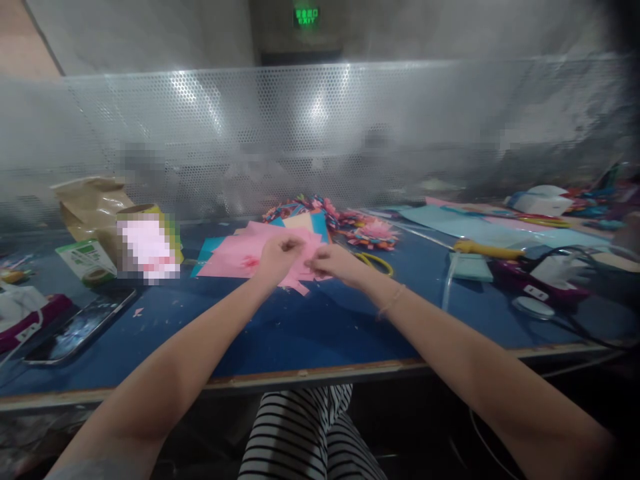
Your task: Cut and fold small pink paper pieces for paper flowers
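Observation:
Both hands are held close together above a loose pile of pink paper sheets (227,257) in the middle of the blue table. My left hand (280,257) has its thumb and fingers curled into a pinch; whatever lies between them is too small to make out. My right hand (340,261), just apart from it, also has bent, closed fingers, with pink paper right behind the tips. I cannot tell whether it grips a piece. Pink paper strips (300,285) stick out below the hands. A teal sheet (204,252) shows under the pile's left side.
Layered paper flowers (373,233) and yellow-handled scissors (376,262) lie behind my right hand. Farther right are a yellow tool (490,250), light-blue sheets (445,223) and a purple power strip (545,287). A phone (83,327) and brown bag (90,207) are left. A perforated partition (280,133) stands behind.

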A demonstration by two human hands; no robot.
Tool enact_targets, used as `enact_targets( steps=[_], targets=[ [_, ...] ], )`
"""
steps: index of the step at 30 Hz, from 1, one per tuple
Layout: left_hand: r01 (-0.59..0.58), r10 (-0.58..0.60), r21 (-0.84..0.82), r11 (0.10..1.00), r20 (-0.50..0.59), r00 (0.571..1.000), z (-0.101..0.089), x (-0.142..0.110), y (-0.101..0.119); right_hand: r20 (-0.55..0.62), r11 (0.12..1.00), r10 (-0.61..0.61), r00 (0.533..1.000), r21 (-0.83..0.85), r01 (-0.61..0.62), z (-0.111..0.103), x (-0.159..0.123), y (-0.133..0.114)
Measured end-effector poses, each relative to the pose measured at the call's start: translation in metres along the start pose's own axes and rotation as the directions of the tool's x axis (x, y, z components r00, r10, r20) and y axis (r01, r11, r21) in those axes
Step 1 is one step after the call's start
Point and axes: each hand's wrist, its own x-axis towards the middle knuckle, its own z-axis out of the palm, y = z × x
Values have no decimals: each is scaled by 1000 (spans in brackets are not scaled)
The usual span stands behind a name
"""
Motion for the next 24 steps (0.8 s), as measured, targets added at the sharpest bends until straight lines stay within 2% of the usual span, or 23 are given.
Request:
enact_targets(
  steps=[7,11,15,19,21,24],
  targets=[
    [-7,8,-62,998,10,1000,-3,5,-4,38,993,-87,995,-72,90,0,0,-2],
    [-29,31,-73,997,32,999,-4,5,-5,-62,990,-136,989,-38,133,-4,2,0],
    [-43,49,-77,996,75,996,-3,4,-9,-156,981,-160,975,81,174,-8,3,0],
    [-31,34,-33,999,82,996,-1,3,-9,-202,970,-167,965,140,198,-10,4,0],
    [-30,30,8,1000,86,996,0,2,-7,-202,975,-180,963,91,201,-10,4,0],
    [-32,23,77,997,114,993,1,0,-3,-163,975,-218,962,-78,207,-11,2,-3]
  ],
)
